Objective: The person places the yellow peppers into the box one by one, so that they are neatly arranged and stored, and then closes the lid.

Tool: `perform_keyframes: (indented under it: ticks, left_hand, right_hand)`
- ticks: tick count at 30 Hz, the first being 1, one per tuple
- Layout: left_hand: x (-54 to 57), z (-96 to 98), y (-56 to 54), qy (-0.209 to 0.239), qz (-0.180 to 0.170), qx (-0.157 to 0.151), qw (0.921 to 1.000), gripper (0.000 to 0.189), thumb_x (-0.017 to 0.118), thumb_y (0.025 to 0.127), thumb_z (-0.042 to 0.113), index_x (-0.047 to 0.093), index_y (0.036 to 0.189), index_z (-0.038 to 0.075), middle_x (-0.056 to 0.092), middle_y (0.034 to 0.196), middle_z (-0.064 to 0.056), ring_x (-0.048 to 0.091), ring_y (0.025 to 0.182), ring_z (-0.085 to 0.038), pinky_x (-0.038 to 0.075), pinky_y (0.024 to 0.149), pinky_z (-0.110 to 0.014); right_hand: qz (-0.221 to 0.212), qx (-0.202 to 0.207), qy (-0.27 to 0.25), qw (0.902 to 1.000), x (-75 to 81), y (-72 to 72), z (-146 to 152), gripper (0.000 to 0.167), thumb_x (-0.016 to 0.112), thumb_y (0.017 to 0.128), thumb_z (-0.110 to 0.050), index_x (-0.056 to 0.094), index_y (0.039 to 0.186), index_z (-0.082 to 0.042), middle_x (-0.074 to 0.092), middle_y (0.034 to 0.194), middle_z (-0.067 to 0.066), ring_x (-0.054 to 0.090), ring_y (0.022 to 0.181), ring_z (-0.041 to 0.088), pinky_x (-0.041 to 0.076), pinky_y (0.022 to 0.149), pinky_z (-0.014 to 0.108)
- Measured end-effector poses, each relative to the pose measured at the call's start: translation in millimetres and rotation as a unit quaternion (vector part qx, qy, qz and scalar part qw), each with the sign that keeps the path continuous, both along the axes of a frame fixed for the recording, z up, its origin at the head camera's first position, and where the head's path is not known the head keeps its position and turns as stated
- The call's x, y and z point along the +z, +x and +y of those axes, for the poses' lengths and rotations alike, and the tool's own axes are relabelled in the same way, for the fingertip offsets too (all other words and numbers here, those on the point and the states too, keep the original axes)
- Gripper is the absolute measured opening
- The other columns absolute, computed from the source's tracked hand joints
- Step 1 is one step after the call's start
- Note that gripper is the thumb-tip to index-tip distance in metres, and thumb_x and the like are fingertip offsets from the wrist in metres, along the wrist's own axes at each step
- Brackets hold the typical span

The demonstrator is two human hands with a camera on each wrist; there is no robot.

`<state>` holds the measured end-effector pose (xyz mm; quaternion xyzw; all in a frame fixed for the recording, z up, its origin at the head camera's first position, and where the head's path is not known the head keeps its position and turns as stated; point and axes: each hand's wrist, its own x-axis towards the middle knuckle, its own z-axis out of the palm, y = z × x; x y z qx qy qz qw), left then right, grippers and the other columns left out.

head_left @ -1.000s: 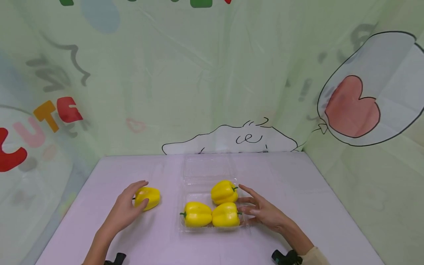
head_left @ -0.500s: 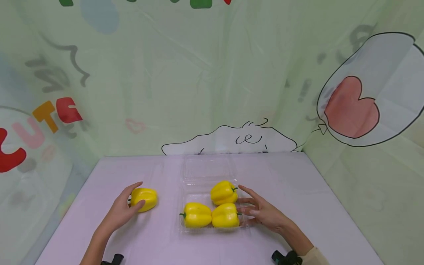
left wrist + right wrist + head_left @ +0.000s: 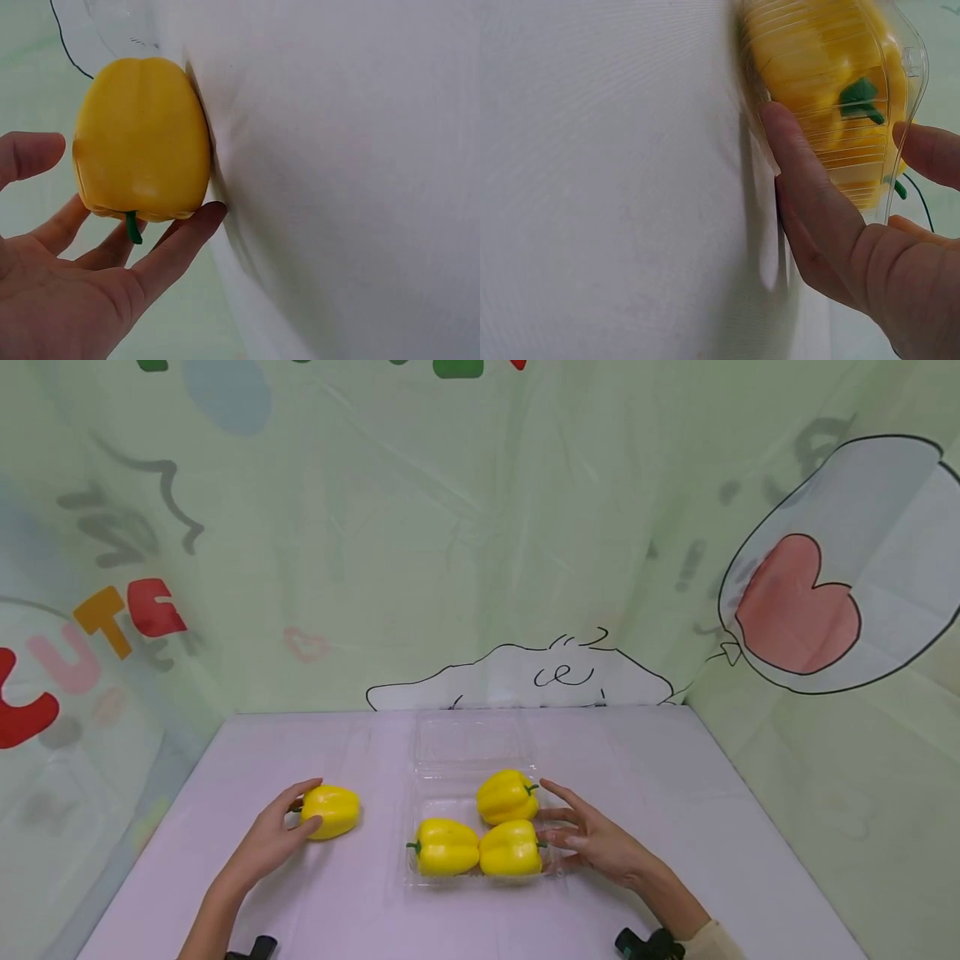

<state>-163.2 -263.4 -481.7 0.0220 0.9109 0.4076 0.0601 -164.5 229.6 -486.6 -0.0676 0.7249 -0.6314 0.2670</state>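
Observation:
A yellow bell pepper [image 3: 331, 812] lies on its side on the table, left of the clear plastic box. My left hand [image 3: 273, 831] is spread around its stem end; in the left wrist view the thumb [image 3: 34, 156] stands off the pepper, and a fingertip sits right at its lower edge. Three more yellow peppers lie in the clear box [image 3: 442, 880]: one at front left [image 3: 447, 847], one at front right [image 3: 511, 848], one behind [image 3: 507, 797]. My right hand [image 3: 600, 843] rests with extended fingers against the box's right wall, thumb near the rim.
The box's clear lid [image 3: 472, 739] is folded back flat behind it on the white tablecloth [image 3: 637, 777]. A printed green cloth [image 3: 450, 568] closes off the back and both sides. A dark wrist camera [image 3: 649, 943] shows on the right arm.
My left hand has shifted slightly left and toward me, its hold on the pepper loosening. That pepper moved a little left, then slightly back right. The right hand and box have stayed put.

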Motion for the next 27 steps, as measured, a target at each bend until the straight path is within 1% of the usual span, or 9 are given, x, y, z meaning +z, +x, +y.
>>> perform_keyframes:
  ticks: [4,13,20,27]
  left_hand:
    - [-0.3,-2.9,-3.0,0.005,-0.003,-0.002,1.0,0.063,0.063,0.103,0.017,0.041,0.161,0.01,0.043,0.166,-0.023,0.046,0.147,-0.048,0.031,0.119,-0.077]
    - [-4.1,-6.5,-6.1,0.027,-0.016,0.0,0.9995,0.063,0.06,0.102,0.013,0.04,0.162,0.01,0.043,0.166,-0.023,0.044,0.149,-0.049,0.037,0.119,-0.072]
    - [-3.7,-6.3,-6.1,0.025,-0.013,-0.009,0.9996,0.064,0.062,0.102,0.012,0.04,0.162,0.009,0.043,0.166,-0.023,0.045,0.148,-0.05,0.038,0.118,-0.073]
    - [-3.6,-6.4,-5.3,0.032,-0.007,-0.008,0.9994,0.064,0.062,0.101,0.011,0.04,0.162,0.008,0.043,0.165,-0.024,0.045,0.148,-0.05,0.039,0.118,-0.072]
  right_hand:
    - [0.001,-0.002,0.003,1.0,0.2,0.2,-0.4,0.091,0.069,0.103,-0.018,0.01,0.172,-0.023,0.032,0.163,0.037,0.065,0.126,0.028,0.065,0.089,0.049]
    - [-0.001,0.0,0.0,1.0,-1.0,-0.6,0.4,0.091,0.069,0.103,-0.018,0.009,0.172,-0.023,0.031,0.164,0.037,0.064,0.128,0.03,0.065,0.089,0.049]
    - [0.0,0.0,-0.004,1.0,-2.2,-1.0,1.1,0.091,0.069,0.103,-0.018,0.009,0.172,-0.023,0.031,0.164,0.037,0.064,0.128,0.03,0.065,0.089,0.05]
    - [0.001,0.001,-0.001,1.0,-3.0,-1.4,0.9,0.091,0.069,0.103,-0.019,0.01,0.172,-0.024,0.032,0.164,0.036,0.064,0.128,0.029,0.065,0.089,0.048]
